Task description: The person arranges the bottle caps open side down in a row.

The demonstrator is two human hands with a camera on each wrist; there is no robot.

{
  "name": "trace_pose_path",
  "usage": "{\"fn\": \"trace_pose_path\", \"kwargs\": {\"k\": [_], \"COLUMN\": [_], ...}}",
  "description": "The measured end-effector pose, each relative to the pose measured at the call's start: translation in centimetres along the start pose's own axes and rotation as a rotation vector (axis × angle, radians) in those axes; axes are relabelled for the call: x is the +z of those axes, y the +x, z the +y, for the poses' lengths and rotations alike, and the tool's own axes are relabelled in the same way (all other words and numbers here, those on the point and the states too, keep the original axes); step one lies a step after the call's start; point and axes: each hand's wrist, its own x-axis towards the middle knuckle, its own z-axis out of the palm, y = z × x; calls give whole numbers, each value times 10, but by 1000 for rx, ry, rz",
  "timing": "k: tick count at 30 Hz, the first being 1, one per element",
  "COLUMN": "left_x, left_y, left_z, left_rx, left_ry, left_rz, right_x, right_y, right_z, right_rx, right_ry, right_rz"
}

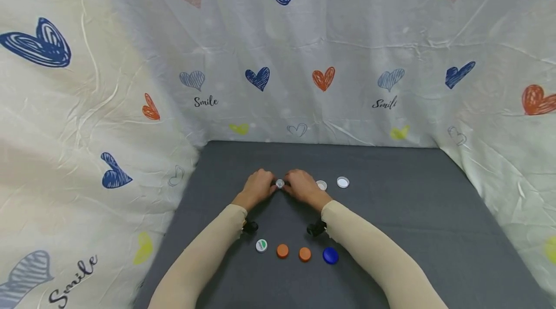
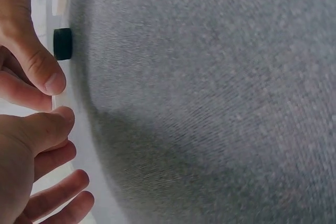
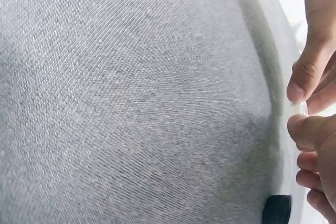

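Observation:
A small whitish round cap (image 1: 280, 183) is held between both hands above the far part of the grey table. My left hand (image 1: 259, 184) pinches it from the left side, and my right hand (image 1: 302, 186) pinches it from the right. In the right wrist view, a pale edge of the cap (image 3: 297, 108) shows between the thumbs; fingers hide the rest. Just beside the right hand lies a white round cap (image 1: 321, 185), partly covered by that hand. A second white cap (image 1: 342, 182) lies farther right.
Nearer the body, a row holds a white-and-green cap (image 1: 261, 245), an orange cap (image 1: 282, 251), another orange cap (image 1: 305, 254) and a blue cap (image 1: 330, 255). A dark short object (image 2: 63, 44) stands behind the hands in the left wrist view. A heart-printed curtain (image 1: 299, 58) borders the table.

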Motion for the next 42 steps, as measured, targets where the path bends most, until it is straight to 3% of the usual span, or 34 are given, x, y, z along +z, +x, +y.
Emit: {"fn": "trace_pose_path", "kwargs": {"k": [9,16,30,36,42], "left_x": [-19,-34,-65,-75,-76], "left_y": [-7,-15,-38,-50,-59], "left_z": [8,16,39,49,56], "left_rx": [59,112,219,248,301], "left_ry": [32,-6,41,47,18], "left_rz": [93,143,274,300,330], "right_x": [-19,-41,-74,-86,-87], "right_y": [-8,-21,-44,-59,-75], "right_z": [0,-4,-16,-24,-28], "right_rx": [-45,-89,-152,-173,-172], "right_ry": [10,56,25,31,82], "right_rz": [47,117,228,249,280]}}
